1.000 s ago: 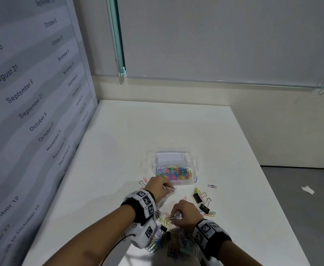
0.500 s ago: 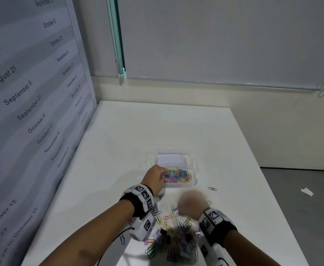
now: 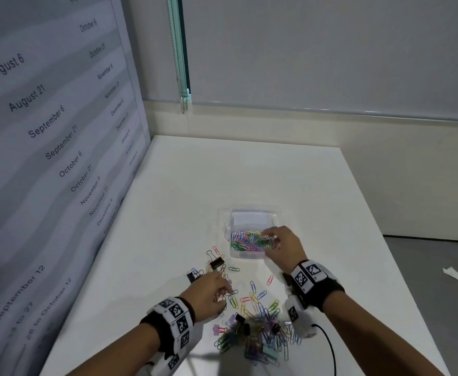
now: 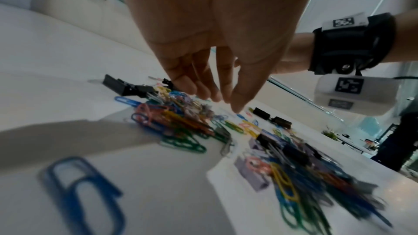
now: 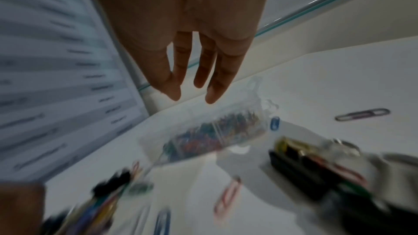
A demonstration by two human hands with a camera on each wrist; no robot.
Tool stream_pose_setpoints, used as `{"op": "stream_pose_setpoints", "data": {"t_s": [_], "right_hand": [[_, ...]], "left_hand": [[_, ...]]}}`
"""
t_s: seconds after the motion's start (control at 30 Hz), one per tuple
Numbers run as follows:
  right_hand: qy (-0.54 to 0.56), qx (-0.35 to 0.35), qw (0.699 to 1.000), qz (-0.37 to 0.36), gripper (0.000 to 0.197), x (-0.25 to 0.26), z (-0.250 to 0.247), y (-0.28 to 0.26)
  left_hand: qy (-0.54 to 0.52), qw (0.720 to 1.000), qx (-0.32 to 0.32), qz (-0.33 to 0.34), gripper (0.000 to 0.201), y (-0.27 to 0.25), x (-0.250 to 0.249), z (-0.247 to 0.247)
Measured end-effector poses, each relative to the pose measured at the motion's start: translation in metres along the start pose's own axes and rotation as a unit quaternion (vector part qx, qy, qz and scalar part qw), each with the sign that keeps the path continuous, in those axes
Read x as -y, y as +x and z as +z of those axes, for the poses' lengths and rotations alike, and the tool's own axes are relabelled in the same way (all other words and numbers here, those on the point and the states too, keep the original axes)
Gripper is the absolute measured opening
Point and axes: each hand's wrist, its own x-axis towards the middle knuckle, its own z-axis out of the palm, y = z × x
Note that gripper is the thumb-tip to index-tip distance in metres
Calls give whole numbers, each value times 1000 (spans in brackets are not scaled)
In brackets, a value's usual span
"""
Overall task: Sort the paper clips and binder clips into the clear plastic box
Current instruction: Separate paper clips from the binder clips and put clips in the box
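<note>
The paper clips strewn over the desk near the clear box look light, springy and slippery; pinch them by the wire loop. Left hand fingers reach loosely apart; right hand fingers hang apart over the box.

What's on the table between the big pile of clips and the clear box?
Scattered loose paper clips lie between the pile and the clear box, in the head view.

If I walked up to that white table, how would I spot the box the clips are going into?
On the white table, look just beyond the scattered clips to where the right hand hovers. There sits a clear plastic box: the only container, see-through, with colourful paper clips in its near part.
</note>
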Motion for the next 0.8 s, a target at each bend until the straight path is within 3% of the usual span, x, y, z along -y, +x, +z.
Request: {"op": "stream_pose_setpoints", "data": {"t_s": [0.13, 0.3, 0.47, 0.8], "right_hand": [[-34, 135, 990, -28, 34, -15, 14, -32], [-123, 287, 948, -65, 30, -26, 23, -73], [-143, 275, 950, -48, 26, -32, 37, -95], [-83, 170, 982, -11, 22, -33, 31, -97]], "left_hand": [[48, 994, 93, 25, 35, -8, -10, 10], [108, 984, 138, 31, 50, -4, -25, 22], [92, 987, 131, 15, 37, -1, -32, 28], [-27, 996, 77, -36, 12, -4, -26, 24]]}}
